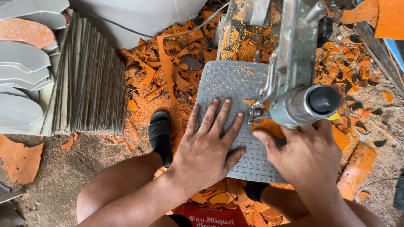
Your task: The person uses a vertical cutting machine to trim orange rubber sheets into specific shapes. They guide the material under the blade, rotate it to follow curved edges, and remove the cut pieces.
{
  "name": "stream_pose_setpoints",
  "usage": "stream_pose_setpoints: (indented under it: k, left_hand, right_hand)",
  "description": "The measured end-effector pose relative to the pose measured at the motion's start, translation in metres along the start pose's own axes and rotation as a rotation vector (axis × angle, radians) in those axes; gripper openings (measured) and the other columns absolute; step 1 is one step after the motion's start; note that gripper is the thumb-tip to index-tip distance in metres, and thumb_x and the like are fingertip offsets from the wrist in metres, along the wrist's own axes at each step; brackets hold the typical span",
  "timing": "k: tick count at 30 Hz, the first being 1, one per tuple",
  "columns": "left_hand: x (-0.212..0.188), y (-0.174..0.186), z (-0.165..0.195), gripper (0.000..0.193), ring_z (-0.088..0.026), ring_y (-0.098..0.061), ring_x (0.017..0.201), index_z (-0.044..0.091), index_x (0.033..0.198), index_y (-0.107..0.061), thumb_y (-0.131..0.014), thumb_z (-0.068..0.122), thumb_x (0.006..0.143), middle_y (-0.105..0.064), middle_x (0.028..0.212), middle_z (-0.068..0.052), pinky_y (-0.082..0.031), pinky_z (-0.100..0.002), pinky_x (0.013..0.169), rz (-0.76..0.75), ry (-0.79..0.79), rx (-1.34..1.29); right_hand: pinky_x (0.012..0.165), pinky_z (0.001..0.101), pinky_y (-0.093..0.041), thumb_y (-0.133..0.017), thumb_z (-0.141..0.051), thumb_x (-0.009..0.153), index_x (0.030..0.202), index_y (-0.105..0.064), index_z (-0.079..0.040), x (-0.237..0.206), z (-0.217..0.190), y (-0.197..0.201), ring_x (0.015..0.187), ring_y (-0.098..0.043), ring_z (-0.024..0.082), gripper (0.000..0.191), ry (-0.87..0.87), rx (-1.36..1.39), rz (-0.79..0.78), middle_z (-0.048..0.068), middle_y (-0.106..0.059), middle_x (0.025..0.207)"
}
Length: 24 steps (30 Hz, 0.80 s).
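My left hand (209, 145) lies flat, fingers spread, on a grey gridded sheet (227, 84) that rests on the cutting machine's bed. My right hand (306, 153) rests on the sheet's right side, right under the machine's round metal head (309, 105), its thumb touching an orange piece (265, 125) at the blade. The machine's grey metal arm (296, 46) runs up and away from the head. Orange dust speckles the sheet.
A stack of grey sheets (90, 75) stands on edge at left, with curved grey cut pieces (23, 63) beside it. Orange offcuts (168, 63) and sawdust litter the floor. My foot in a black sandal (160, 134) is below the sheet. A red crate (210, 216) sits at my knees.
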<state>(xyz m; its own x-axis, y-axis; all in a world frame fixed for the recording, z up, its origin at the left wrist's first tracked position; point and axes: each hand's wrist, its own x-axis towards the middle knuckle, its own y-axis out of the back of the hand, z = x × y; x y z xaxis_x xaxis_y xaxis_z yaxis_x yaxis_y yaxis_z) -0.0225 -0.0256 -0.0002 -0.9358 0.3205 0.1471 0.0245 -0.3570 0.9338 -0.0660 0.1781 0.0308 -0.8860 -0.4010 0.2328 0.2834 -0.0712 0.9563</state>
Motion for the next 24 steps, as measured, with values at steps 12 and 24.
stream_pose_setpoints:
  k: [12, 24]
  left_hand:
    - [-0.025, 0.006, 0.029, 0.075, -0.043, -0.053, 0.138, -0.009, 0.131, -0.062, -0.073, 0.046, 0.082, -0.055, 0.147, -0.028, -0.04, -0.059, 0.114, 0.062, -0.056, -0.07]
    - [-0.034, -0.015, 0.052, 0.088, -0.053, -0.049, 0.137, -0.013, 0.135, -0.058, -0.064, 0.061, 0.087, -0.051, 0.141, -0.043, -0.032, -0.064, 0.116, 0.132, 0.036, -0.004]
  right_hand:
    - [0.076, 0.0393, -0.062, -0.083, -0.067, 0.065, 0.144, -0.062, -0.007, -0.06, 0.03, -0.007, 0.101, -0.07, 0.031, 0.101, 0.045, 0.377, -0.576, 0.019, -0.055, 0.139]
    - [0.089, 0.0402, -0.05, -0.079, -0.037, 0.073, 0.117, -0.073, -0.012, -0.045, 0.047, -0.016, 0.102, -0.06, 0.028, 0.05, 0.403, 0.576, -0.212, 0.003, -0.057, 0.15]
